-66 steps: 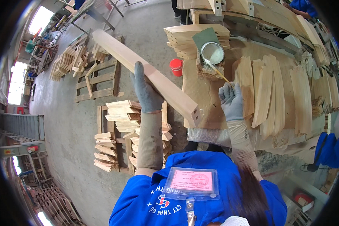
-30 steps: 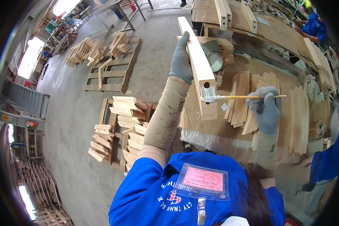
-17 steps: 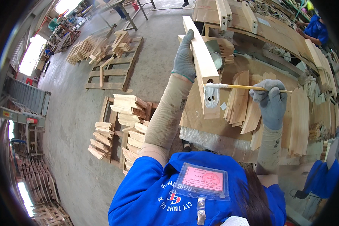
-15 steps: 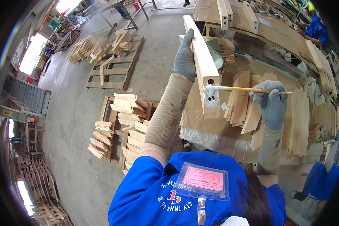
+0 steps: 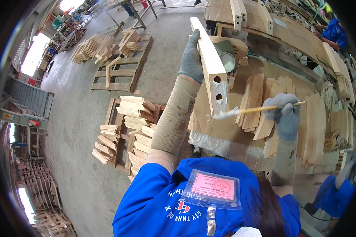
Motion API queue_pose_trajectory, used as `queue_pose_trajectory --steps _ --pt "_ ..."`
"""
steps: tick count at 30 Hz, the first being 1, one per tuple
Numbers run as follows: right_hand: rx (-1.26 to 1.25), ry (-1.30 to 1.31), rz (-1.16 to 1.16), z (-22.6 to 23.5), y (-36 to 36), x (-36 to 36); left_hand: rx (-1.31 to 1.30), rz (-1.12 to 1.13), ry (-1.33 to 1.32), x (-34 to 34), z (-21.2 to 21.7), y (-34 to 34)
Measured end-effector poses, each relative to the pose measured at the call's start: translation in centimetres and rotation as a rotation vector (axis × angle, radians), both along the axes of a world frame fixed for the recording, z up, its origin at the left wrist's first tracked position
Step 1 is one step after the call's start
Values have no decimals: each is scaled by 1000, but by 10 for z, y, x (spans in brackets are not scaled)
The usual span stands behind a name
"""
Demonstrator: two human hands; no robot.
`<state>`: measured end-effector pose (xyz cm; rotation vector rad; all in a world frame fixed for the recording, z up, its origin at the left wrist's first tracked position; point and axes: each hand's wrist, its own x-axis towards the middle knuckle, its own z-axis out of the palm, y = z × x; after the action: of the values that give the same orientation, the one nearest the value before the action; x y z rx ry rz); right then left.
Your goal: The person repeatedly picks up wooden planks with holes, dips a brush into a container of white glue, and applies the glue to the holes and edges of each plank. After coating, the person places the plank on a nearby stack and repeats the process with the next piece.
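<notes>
My gloved left hand (image 5: 192,55) grips a long pale wooden bar (image 5: 210,55) by its side and holds it up, with one end facing me. Two dark round holes show in that end, and whitish wet glue (image 5: 221,91) coats part of the face around the lower one. In my gloved right hand (image 5: 284,112) is a thin brush (image 5: 257,109) with a wooden handle, pinched in closed fingers. Its white, glue-covered tip lies at the lower corner of the bar's end. Beyond the bar, an open can (image 5: 228,61) with whitish contents stands on the work surface.
Flat wooden boards (image 5: 251,100) lie on the cardboard-covered table (image 5: 205,132). Drilled bars (image 5: 266,17) rest on the far bench. At left, pallets (image 5: 120,87) on the floor carry stacked wooden pieces (image 5: 134,108). Other people in blue (image 5: 333,33) are at the right.
The brush tip has moved down from between the holes to the lower corner of the bar's end. Glue is spread thinner there, and the bar has shifted slightly, showing more of the can.
</notes>
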<state>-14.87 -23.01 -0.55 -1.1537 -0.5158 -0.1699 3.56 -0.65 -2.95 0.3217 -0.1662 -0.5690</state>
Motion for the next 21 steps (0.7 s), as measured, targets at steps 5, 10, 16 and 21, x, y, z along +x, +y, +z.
queue_pose_trajectory --steps 5,10,16,21 --pt "41 -15 -110 0 0 13 -3 -9 40 1 0 -3" --pt "39 6 26 -12 -8 8 -14 -6 22 2 -1 -1" --pt "108 -29 21 -8 -5 10 71 38 76 2 1 -3" --pt "30 -40 -99 11 1 25 123 25 118 0 2 -8"
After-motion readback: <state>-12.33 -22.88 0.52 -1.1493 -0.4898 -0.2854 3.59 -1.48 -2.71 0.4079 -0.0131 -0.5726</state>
